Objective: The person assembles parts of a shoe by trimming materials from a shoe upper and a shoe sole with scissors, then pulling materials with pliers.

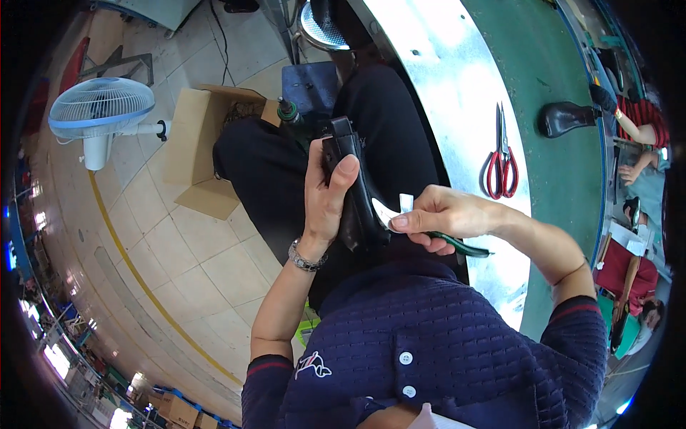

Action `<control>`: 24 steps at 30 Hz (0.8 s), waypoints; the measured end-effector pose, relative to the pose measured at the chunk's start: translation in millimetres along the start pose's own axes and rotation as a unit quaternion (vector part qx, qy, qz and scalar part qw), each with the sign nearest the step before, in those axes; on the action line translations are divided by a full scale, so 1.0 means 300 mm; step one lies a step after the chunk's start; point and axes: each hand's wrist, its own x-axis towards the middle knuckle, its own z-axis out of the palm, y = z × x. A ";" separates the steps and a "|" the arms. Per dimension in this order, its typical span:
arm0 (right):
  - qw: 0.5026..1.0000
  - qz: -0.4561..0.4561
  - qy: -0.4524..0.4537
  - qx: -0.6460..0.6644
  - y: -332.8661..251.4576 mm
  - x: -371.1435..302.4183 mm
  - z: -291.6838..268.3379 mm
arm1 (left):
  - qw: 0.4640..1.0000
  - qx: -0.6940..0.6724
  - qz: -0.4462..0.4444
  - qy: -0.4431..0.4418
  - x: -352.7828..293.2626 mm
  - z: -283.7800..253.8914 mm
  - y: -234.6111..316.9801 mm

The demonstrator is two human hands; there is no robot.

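My left hand (pixel 326 189) is wrapped around a black leather shoe (pixel 366 207), its thumb across the side. The shoe is held upright over my lap, its block-like heel at the far end. My right hand (pixel 446 218) is closed on a slim green-handled tool (pixel 461 247) whose handle sticks out below the fingers; its working end is hidden. A white curved piece (pixel 386 213) shows between the right fingertips and the shoe, and a small white tab stands up beside the index finger. I cannot tell what these are made of.
Red-handled scissors (pixel 502 161) lie on the shiny metal table edge (pixel 457 79) to the right. Beyond it, a green belt (pixel 532 64) carries another black shoe (pixel 564 119). An open cardboard box (pixel 193 143) and a fan (pixel 102 111) stand at left. Co-workers sit at far right.
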 end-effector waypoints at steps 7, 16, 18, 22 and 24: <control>0.932 0.010 0.126 -0.340 -0.105 -0.039 0.001 | 0.996 0.077 0.026 0.035 0.038 -0.020 -0.050; 0.983 -0.109 0.130 -0.076 0.066 -0.030 0.082 | 0.991 -0.037 -0.126 0.004 0.009 -0.107 -0.095; 0.976 -0.128 0.158 -0.075 0.098 -0.047 0.057 | 0.992 -0.025 -0.118 -0.018 0.006 -0.099 -0.080; 0.878 -0.137 0.387 -0.246 0.205 0.002 -0.090 | 0.990 -0.042 -0.129 -0.050 -0.032 0.001 0.052; 0.767 -0.081 0.537 -0.342 0.258 0.028 -0.179 | 0.991 -0.068 -0.111 -0.027 -0.036 -0.037 0.078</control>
